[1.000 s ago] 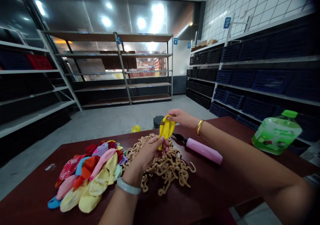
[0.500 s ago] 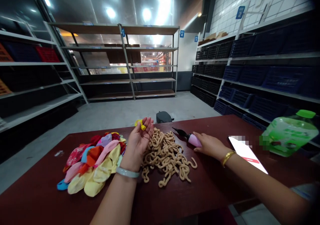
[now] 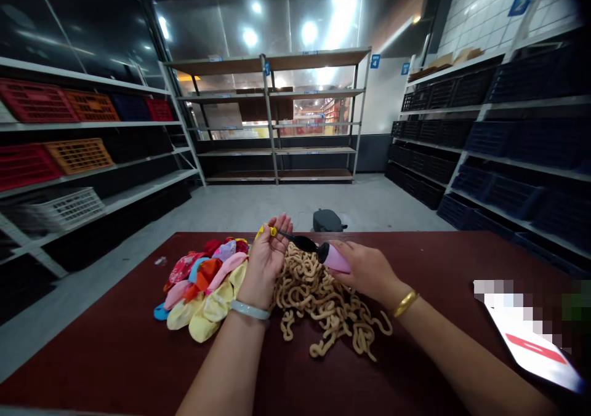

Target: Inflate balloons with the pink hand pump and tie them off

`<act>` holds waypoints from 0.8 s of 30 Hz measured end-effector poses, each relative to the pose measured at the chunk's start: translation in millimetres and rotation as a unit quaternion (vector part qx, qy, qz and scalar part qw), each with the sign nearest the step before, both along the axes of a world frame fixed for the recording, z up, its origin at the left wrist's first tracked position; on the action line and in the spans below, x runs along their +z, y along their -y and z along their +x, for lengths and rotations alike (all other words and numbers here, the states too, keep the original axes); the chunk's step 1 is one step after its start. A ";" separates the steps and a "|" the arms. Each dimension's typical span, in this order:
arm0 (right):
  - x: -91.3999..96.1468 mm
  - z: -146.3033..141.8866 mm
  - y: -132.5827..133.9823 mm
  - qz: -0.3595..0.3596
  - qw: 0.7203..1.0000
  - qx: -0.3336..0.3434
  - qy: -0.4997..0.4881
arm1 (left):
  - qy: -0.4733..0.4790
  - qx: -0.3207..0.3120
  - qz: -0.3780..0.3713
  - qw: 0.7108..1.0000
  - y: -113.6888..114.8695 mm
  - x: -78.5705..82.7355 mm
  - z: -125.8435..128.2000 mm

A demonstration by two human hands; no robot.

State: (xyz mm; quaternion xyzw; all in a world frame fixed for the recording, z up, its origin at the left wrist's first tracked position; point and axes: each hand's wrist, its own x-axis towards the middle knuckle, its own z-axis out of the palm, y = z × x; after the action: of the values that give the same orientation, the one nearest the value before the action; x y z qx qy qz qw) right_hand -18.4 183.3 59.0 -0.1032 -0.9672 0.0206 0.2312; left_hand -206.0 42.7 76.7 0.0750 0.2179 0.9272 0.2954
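My left hand (image 3: 266,253) is palm up over the table, pinching a small crumpled yellow piece (image 3: 265,231) between thumb and fingers; its exact kind is unclear. My right hand (image 3: 364,268) wraps round the pink handle of a tool with a black tapering tip (image 3: 333,258). The thin end of that tip reaches the yellow piece; whether it is inside or only touching, I cannot tell. Below both hands lies a heap of tan, curled, rope-like strips (image 3: 323,299). Left of it sits a pile of limp, colourful pouch-like pieces (image 3: 203,280), in yellow, pink, red and blue.
Everything lies on a dark red table (image 3: 129,342). A phone with a bright screen (image 3: 526,336) rests at the right. Beyond the table, a dark grey bag-like object (image 3: 327,220) is on the floor. Shelves with crates (image 3: 90,106) line both sides, and a rack (image 3: 314,151) stands behind.
My right hand has brought the tool left, so its black tip now meets the yellow piece in my left hand. The view has turned left, and the green-capped bottle has left it.
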 end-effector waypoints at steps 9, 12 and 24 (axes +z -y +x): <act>-7.4 9.3 -16.9 -0.018 0.999 -0.012 0.026 | -0.081 -0.014 -0.048 0.995 -15.7 -14.9 14.3; -7.1 13.0 -16.1 -0.024 0.999 -0.014 0.028 | -0.121 -0.014 -0.063 0.991 -19.8 -17.8 22.5; -7.7 19.7 -21.6 -0.104 0.994 0.029 0.009 | -0.203 -0.012 -0.104 0.974 -31.2 -21.7 70.7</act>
State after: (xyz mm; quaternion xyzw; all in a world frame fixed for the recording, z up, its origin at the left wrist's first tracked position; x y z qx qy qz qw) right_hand 1.3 204.9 51.3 -0.0990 -0.9644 0.1264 0.2103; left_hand -135.3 73.9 54.9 0.2328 0.3680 0.8611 0.2624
